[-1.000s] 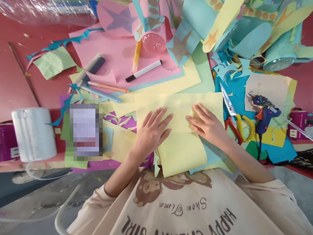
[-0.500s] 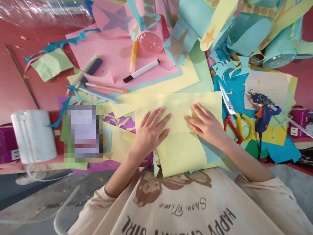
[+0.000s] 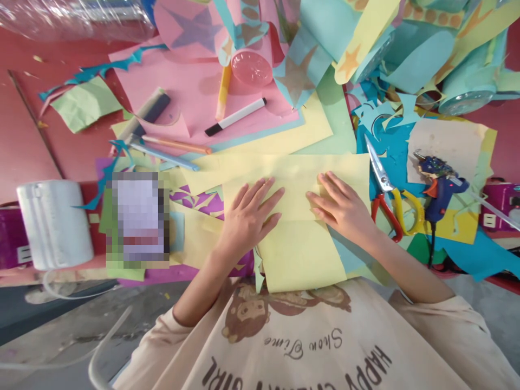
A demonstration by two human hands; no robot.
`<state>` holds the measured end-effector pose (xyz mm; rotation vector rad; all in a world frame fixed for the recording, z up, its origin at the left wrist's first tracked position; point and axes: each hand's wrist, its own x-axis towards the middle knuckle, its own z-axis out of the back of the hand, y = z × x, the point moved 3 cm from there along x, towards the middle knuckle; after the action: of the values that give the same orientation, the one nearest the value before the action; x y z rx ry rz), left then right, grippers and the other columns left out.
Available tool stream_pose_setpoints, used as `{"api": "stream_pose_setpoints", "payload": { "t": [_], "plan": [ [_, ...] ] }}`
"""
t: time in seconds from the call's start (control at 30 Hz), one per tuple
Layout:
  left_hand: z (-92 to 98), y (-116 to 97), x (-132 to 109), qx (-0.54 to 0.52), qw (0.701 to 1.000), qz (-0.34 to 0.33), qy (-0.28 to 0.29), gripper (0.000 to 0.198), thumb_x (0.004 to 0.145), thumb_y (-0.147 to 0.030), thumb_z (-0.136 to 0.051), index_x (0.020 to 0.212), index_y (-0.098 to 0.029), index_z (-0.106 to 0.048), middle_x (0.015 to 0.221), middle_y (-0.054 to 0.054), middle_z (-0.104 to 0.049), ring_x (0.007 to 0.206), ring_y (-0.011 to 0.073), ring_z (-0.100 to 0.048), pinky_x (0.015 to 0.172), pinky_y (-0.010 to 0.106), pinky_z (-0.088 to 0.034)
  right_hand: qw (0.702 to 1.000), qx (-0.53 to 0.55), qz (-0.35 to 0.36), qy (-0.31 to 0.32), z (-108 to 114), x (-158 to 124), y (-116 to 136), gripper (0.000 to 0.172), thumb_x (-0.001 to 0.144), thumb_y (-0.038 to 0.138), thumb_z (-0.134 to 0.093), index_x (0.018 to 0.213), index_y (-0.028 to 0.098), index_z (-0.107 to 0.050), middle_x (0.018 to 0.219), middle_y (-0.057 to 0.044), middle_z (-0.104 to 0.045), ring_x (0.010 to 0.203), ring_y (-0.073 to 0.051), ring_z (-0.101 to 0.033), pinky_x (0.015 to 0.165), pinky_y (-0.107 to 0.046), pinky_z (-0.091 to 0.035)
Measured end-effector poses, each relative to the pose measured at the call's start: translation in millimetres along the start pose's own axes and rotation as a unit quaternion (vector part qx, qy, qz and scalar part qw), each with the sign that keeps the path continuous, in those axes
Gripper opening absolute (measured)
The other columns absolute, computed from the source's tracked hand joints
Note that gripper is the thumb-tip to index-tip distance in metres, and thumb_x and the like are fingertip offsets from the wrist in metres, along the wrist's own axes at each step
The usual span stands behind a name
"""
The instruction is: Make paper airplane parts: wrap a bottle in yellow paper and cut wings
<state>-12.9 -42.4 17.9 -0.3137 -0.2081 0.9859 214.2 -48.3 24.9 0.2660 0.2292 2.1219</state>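
Centrally, in the head view, a broad piece of smooth pale yellow paper (image 3: 298,233) lies at the near side of the red worktop (image 3: 24,124), its near end reaching the person's cream printed shirt (image 3: 300,341). Both hands rest on it, palms down, unclenched with fingers spread: the left hand (image 3: 249,216) on its left part, the right hand (image 3: 345,208) on its right part. Just right of the paper lie metal scissors with red and yellow handles (image 3: 382,176); farther right, a dark blue glue gun (image 3: 437,197). Beyond, a white marker with black ends (image 3: 235,116) lies on a large pink paper sheet (image 3: 190,70). On the left stands a white rounded case (image 3: 54,225).
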Motion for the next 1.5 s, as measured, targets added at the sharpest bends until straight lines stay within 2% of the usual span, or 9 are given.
{"api": "stream_pose_setpoints", "payload": {
  "t": [0.3,0.57,0.73,0.8,0.9,1.07,1.23,1.33,1.5],
  "plan": [
    [0.2,0.3,0.3,0.036,0.999,-0.016,-0.008,0.044,0.097,-0.037,-0.045,0.139,-0.025,-0.05,0.149,0.01,-0.047,0.139,0.0269,-0.044,0.115,0.048,-0.036,1.0,0.007,0.011,-0.013,-1.0,-1.7,0.1,0.03,0.095,0.028,-0.051,0.123,0.021,-0.062,0.149,-0.013,-0.047,0.142,-0.031,-0.038,0.11,-0.05,-0.045],
    [-0.7,1.0,1.2,-0.004,1.0,-0.001,-0.008,0.047,0.095,-0.041,-0.048,0.139,-0.026,-0.05,0.149,0.01,-0.047,0.138,0.0297,-0.044,0.115,0.051,-0.035,1.0,0.021,0.0,-0.011,-3.5,-2.1,-1.1,0.031,0.094,0.027,-0.053,0.123,0.022,-0.062,0.151,-0.011,-0.044,0.143,-0.031,-0.036,0.111,-0.05,-0.044],
    [-2.0,1.1,2.0,0.004,1.0,-0.003,-0.021,0.049,0.092,-0.045,-0.053,0.136,-0.024,-0.054,0.148,0.012,-0.049,0.136,0.03,-0.047,0.113,0.051,-0.037,0.999,-0.013,0.008,-0.036,2.4,-0.1,6.7,0.028,0.094,0.023,-0.051,0.117,0.017,-0.066,0.142,-0.016,-0.052,0.138,-0.032,-0.043,0.107,-0.05,-0.047],
    [-1.7,0.5,2.5,0.0,1.0,0.005,-0.018,0.048,0.092,-0.044,-0.054,0.136,-0.025,-0.054,0.148,0.011,-0.049,0.136,0.0298,-0.048,0.113,0.051,-0.037,0.998,-0.027,0.029,-0.041,3.7,1.3,16.4,0.026,0.094,0.017,-0.05,0.112,0.016,-0.068,0.132,-0.015,-0.06,0.128,-0.029,-0.052,0.102,-0.046,-0.051],
    [-0.1,-0.7,3.3,-0.01,1.0,0.013,-0.015,0.048,0.092,-0.045,-0.054,0.136,-0.026,-0.054,0.148,0.01,-0.049,0.136,0.03,-0.047,0.113,0.052,-0.037,0.995,-0.007,0.102,-0.002,0.8,3.8,36.1,0.029,0.095,0.011,-0.046,0.11,0.018,-0.069,0.118,-0.011,-0.067,0.112,-0.022,-0.059,0.093,-0.04,-0.055],
    [0.3,-0.9,3.4,0.001,1.0,0.003,-0.019,0.047,0.092,-0.043,-0.054,0.135,-0.023,-0.056,0.147,0.012,-0.049,0.136,0.0298,-0.048,0.113,0.05,-0.038,0.988,-0.002,0.15,0.026,2.3,6.4,53.4,0.028,0.092,0.011,-0.05,0.109,0.015,-0.071,0.114,-0.012,-0.068,0.111,-0.023,-0.058,0.106,-0.045,-0.045],
    [-1.6,0.4,3.2,0.025,0.999,-0.002,-0.031,0.048,0.092,-0.047,-0.051,0.134,-0.024,-0.056,0.146,0.011,-0.051,0.135,0.0281,-0.049,0.112,0.048,-0.039,0.987,-0.029,0.152,0.036,10.6,-0.2,50.5,0.03,0.09,0.011,-0.05,0.113,0.015,-0.069,0.122,-0.012,-0.066,0.115,-0.024,-0.056,0.108,-0.042,-0.041],
    [-2.3,0.7,3.5,0.028,0.999,-0.002,-0.03,0.048,0.092,-0.048,-0.052,0.134,-0.024,-0.056,0.146,0.01,-0.051,0.134,0.0274,-0.05,0.112,0.047,-0.04,0.986,-0.072,0.145,0.026,17.0,-10.0,44.5,0.029,0.091,0.013,-0.048,0.11,0.015,-0.07,0.118,-0.01,-0.068,0.11,-0.022,-0.056,0.104,-0.04,-0.041],
    [-1.3,0.9,3.8,0.033,0.999,-0.007,-0.031,0.048,0.092,-0.047,-0.052,0.134,-0.024,-0.057,0.145,0.011,-0.052,0.133,0.0282,-0.05,0.11,0.048,-0.041,0.988,-0.128,0.083,0.011,35.0,-34.7,26.4,0.027,0.087,0.012,-0.051,0.105,0.016,-0.071,0.11,-0.008,-0.071,0.101,-0.022,-0.058,0.093,-0.038,-0.044]
  ]
}}
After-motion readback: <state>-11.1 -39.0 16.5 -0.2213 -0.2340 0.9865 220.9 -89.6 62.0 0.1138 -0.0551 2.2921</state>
